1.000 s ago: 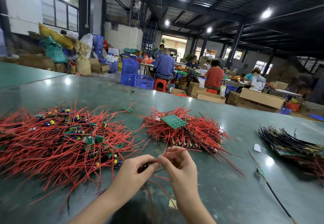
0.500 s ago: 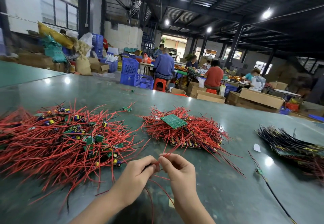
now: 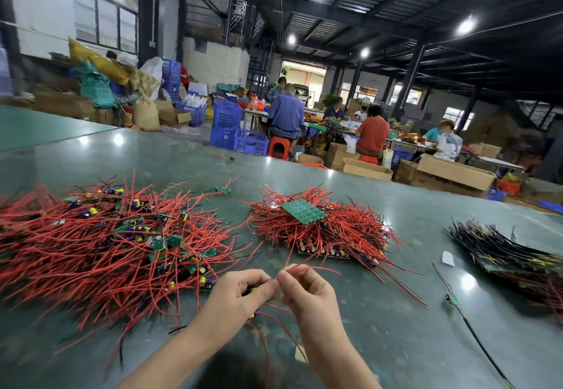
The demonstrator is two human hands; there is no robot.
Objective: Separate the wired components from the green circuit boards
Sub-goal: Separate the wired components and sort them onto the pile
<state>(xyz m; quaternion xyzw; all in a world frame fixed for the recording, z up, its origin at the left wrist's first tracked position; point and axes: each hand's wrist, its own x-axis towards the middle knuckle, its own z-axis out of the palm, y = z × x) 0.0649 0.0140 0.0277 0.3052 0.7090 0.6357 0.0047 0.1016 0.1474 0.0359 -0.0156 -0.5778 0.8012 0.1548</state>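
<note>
Three heaps of wired parts are spread on the green table [image 3: 396, 343]: a wide loose heap of red wires [image 3: 100, 245] at the left, a tighter red-wired heap [image 3: 329, 233] in the middle, and a stack of black-wired boards [image 3: 505, 251] at the far right. One large green circuit board [image 3: 303, 211] is laid flat on top of the middle heap, tilted slightly; several small green boards are scattered through the left heap, too tangled to be counted. One single wired piece [image 3: 454, 300] is left apart on the table between the middle heap and the black stack.

Two hands are brought together just in front of the heaps, thumbs nearly touching. A small wired component [image 3: 253, 289] is gripped in the curled fingers of the left hand [image 3: 240, 294], mostly hidden by them. A red wire [image 3: 307, 269] is pinched between the thumb and forefinger of the right hand [image 3: 307, 292] and is seen arching out to the right above the knuckles. Further red leads are hung below both wrists onto the table. The held component is thus kept off the table, nearest the lower edge of the left heap.
</note>
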